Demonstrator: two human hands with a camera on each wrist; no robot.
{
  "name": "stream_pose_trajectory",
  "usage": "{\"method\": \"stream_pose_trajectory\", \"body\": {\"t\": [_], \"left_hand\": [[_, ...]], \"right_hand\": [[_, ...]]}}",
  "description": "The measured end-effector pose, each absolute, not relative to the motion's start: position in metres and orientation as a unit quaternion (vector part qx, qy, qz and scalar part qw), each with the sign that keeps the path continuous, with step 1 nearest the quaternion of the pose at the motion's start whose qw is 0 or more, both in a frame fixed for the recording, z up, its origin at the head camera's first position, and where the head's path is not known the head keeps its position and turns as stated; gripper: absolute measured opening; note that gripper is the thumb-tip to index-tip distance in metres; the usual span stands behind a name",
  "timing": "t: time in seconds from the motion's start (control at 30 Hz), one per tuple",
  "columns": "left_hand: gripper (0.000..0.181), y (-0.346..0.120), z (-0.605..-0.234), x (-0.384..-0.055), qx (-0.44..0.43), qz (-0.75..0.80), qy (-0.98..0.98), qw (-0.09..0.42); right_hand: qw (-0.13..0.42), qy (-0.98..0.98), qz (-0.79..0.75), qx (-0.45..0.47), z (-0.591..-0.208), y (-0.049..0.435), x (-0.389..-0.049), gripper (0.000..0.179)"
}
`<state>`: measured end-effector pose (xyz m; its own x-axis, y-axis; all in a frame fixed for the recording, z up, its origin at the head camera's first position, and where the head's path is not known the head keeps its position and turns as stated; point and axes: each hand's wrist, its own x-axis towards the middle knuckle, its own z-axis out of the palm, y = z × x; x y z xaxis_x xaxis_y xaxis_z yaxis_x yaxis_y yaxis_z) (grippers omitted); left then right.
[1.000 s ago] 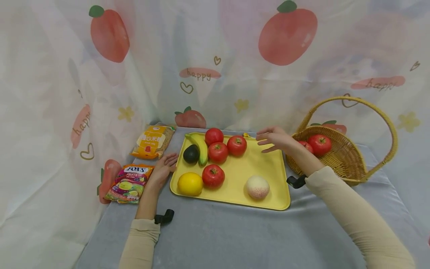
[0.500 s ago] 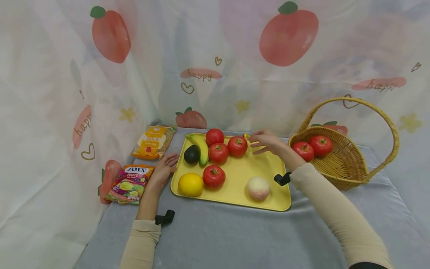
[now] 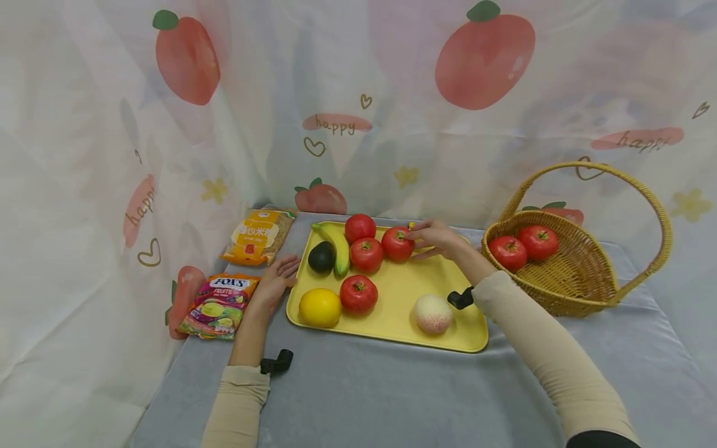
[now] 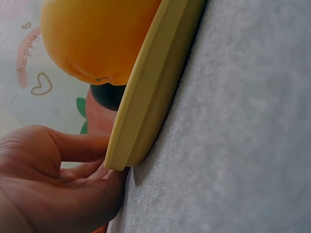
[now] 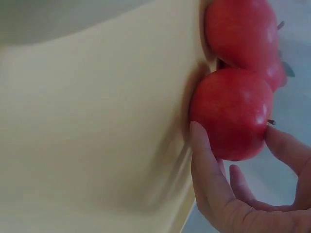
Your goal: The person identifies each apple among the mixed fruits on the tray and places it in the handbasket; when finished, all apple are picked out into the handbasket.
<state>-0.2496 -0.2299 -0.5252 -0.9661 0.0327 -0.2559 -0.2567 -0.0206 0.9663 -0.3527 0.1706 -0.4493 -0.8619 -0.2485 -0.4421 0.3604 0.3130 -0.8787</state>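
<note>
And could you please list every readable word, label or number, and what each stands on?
"FOX'S": purple bag.
"FRUITS": the same purple bag; its smaller print is unreadable.
"心米": orange packet; neighbouring characters and small print are too blurred.
"happy": backdrop cloth, repeated.

Curtained spot, room type unclear: printed curtain point(image 3: 263, 81) behind and beside grey-clothed table point(image 3: 392, 398).

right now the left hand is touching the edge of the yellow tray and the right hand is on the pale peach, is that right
Not quite: the right hand is on a red apple, not the pale peach, as the right wrist view shows. The left hand is indeed touching the edge of the yellow tray.
</note>
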Motion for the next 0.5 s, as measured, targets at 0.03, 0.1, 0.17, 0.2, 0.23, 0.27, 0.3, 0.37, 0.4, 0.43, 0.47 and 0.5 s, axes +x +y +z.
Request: {"method": "stream_pose_trajectory", "body": {"t": [0.03, 0.1, 0.17, 0.2, 0.23, 0.27, 0.3, 0.37, 0.4, 0.43, 0.47, 0.5], "left_hand": [[0.063, -0.2298, -0.525, -0.2496, -0.079, 0.71, 0.692, 0.101], [0.063, -0.2297, -0.5246, -0.2493, -0.074, 0.71, 0.693, 0.098], [0.063, -0.2296, -0.5248, -0.2488, -0.07, 0.711, 0.693, 0.096], [0.063, -0.2298, -0.5248, -0.2485, -0.071, 0.712, 0.692, 0.096], [0.063, -0.2299, -0.525, -0.2482, -0.071, 0.712, 0.692, 0.096], [0.063, -0.2299, -0.5251, -0.248, -0.071, 0.713, 0.691, 0.097], [0.063, -0.23, -0.5252, -0.2478, -0.071, 0.713, 0.69, 0.097], [0.063, -0.2301, -0.5252, -0.2475, -0.07, 0.714, 0.69, 0.098], [0.063, -0.2301, -0.5251, -0.2474, -0.07, 0.715, 0.689, 0.098], [0.064, -0.23, -0.5249, -0.2474, -0.07, 0.714, 0.69, 0.099], [0.064, -0.23, -0.5247, -0.2473, -0.069, 0.714, 0.69, 0.098], [0.064, -0.2298, -0.5245, -0.2474, -0.068, 0.714, 0.69, 0.098]], "right_hand": [[0.258, 0.765, -0.589, 0.039, -0.4501, 0.1702, -0.3529, 0.063], [0.257, 0.764, -0.59, 0.044, -0.4515, 0.1695, -0.3529, 0.063], [0.258, 0.762, -0.592, 0.048, -0.4528, 0.169, -0.3526, 0.061], [0.26, 0.761, -0.592, 0.048, -0.4534, 0.1688, -0.3526, 0.061], [0.263, 0.761, -0.592, 0.048, -0.4538, 0.1685, -0.3525, 0.06], [0.264, 0.76, -0.591, 0.048, -0.4541, 0.1682, -0.3524, 0.06], [0.267, 0.759, -0.592, 0.045, -0.4547, 0.1679, -0.3525, 0.061], [0.269, 0.756, -0.595, 0.043, -0.4553, 0.167, -0.3532, 0.062], [0.269, 0.754, -0.597, 0.043, -0.4557, 0.1666, -0.3539, 0.063], [0.269, 0.754, -0.598, 0.041, -0.4557, 0.1663, -0.3545, 0.063], [0.27, 0.753, -0.599, 0.039, -0.4555, 0.1661, -0.355, 0.063], [0.27, 0.752, -0.6, 0.037, -0.4551, 0.166, -0.3553, 0.063]]}}
